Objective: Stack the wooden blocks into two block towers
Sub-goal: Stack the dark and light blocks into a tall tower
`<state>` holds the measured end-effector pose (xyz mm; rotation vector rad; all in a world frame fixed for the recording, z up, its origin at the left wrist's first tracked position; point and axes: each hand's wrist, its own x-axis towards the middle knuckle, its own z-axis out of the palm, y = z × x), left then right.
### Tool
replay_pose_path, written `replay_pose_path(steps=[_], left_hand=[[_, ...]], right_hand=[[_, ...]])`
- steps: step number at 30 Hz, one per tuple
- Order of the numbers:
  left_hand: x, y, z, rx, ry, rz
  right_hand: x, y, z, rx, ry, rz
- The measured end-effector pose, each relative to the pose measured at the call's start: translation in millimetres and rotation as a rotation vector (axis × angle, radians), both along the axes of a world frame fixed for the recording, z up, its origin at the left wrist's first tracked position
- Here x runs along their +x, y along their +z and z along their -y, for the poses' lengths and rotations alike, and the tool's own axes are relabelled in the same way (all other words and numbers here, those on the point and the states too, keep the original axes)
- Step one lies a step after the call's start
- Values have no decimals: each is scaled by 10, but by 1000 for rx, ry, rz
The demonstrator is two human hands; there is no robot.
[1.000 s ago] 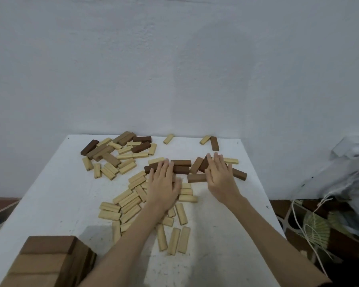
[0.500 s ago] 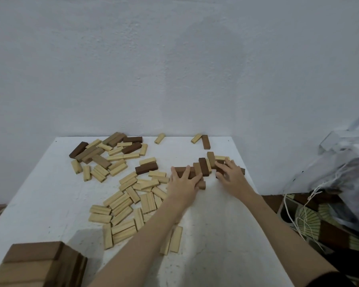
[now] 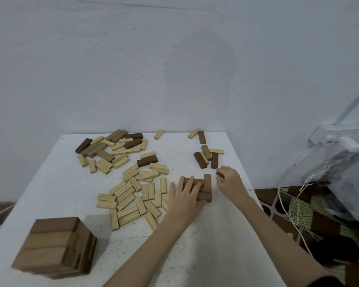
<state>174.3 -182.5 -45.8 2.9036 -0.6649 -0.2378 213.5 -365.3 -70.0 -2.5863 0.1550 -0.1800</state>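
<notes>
A: Head view, surface first. What do we record?

B: We record a white, speckled rectangular table (image 3: 205, 245) set against a pale, rough-plastered wall (image 3: 174, 69). Right of the table lie patterned floor tiles (image 3: 282, 206) and a grey bundle with white cords (image 3: 340, 172).

A: Block locations?

B: Light tan wooden blocks (image 3: 131, 195) lie scattered mid-table. A mixed dark and light pile (image 3: 110, 150) sits far left. A finished square tower of brown wooden blocks (image 3: 54, 247) stands at the near left corner.

A: Hand states?

B: The left hand (image 3: 184, 197) rests with extended fingers on a small cluster of dark brown blocks (image 3: 205, 187). The right hand (image 3: 230, 181) pinches one dark brown block (image 3: 219, 174) just beside that cluster.
</notes>
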Motion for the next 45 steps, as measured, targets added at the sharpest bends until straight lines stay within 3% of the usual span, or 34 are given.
replay_pose_path(steps=[6, 10, 18, 24, 29, 36, 40, 45], left_hand=[[-391, -187, -245, -72, 299, 112], [-530, -311, -419, -81, 374, 40], [-371, -312, -608, -44, 376, 64], [-205, -231, -702, 24, 348, -5], [-179, -164, -687, 86, 323, 82], [-229, -71, -340, 35, -143, 121], [-233, -60, -249, 91, -149, 57], [-352, -95, -278, -19, -147, 134]], right_hand=[[-309, 52, -333, -19, 61, 256], [-409, 13, -545, -214, 253, -11], [-602, -120, -575, -310, 281, -25], [-908, -69, -584, -281, 324, -96], [-1175, -43, -579, -216, 333, -14], [-1311, 62, -596, -208, 281, 190], [-1299, 47, -557, -250, 267, 209], [-1308, 60, -496, -146, 220, 206]])
